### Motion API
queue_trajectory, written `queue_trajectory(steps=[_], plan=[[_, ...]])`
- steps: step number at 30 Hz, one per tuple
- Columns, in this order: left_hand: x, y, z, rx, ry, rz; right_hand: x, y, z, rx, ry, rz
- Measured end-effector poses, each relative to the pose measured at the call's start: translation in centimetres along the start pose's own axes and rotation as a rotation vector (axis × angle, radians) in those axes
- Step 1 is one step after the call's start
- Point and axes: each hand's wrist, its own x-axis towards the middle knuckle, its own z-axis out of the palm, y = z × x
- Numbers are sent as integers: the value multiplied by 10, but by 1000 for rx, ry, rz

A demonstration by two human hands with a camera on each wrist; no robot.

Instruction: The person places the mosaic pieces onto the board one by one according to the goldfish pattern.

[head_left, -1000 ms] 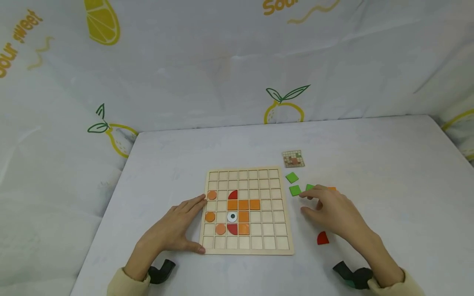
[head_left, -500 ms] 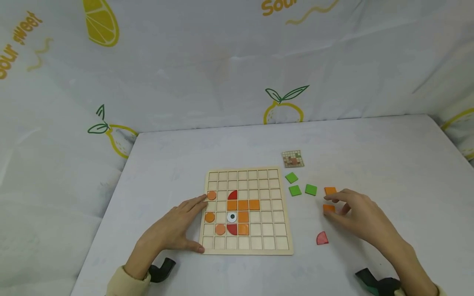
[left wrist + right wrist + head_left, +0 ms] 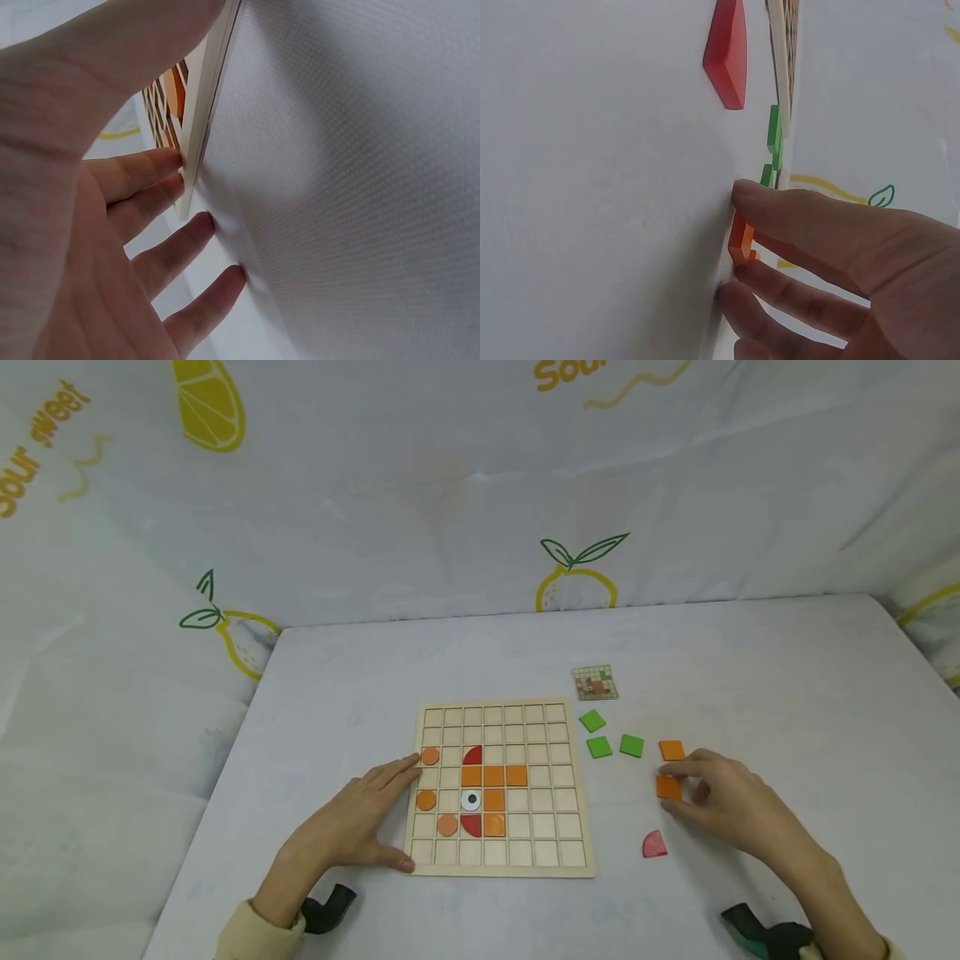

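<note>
My right hand [image 3: 723, 797] has its thumb and index finger at opposite edges of an orange square tile [image 3: 669, 787], pinching it at the table surface. In the right wrist view this orange tile [image 3: 740, 238] shows between thumb and fingers. Just beyond it lies a second orange square tile [image 3: 671, 750]. My left hand [image 3: 352, 818] is spread along the left edge of a wooden grid board [image 3: 551, 852], fingertips and thumb at its rim. On the board sit orange squares [image 3: 493, 799], orange discs [image 3: 426, 800], red quarter-circles [image 3: 471, 825] and a white eye disc [image 3: 470, 799].
Green square tiles [image 3: 632, 745] lie right of the board. A red quarter-circle tile [image 3: 654, 844] is nearer the front. A small pattern card [image 3: 596, 682] rests beyond the board's far right corner. White cloth with lemon prints [image 3: 480, 510] hangs behind the table.
My right hand has moved right from the green tiles to the nearer orange square and closed its thumb and index finger on it. The left hand stays at the board.
</note>
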Motion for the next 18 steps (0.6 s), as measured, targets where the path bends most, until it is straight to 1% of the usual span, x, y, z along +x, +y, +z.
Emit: queue_trajectory(steps=[7, 18], plan=[[0, -1, 2, 6, 16, 3, 1, 0, 3, 5, 19, 1], [0, -1, 4, 28, 18, -7, 1, -5, 4, 3, 54, -37]])
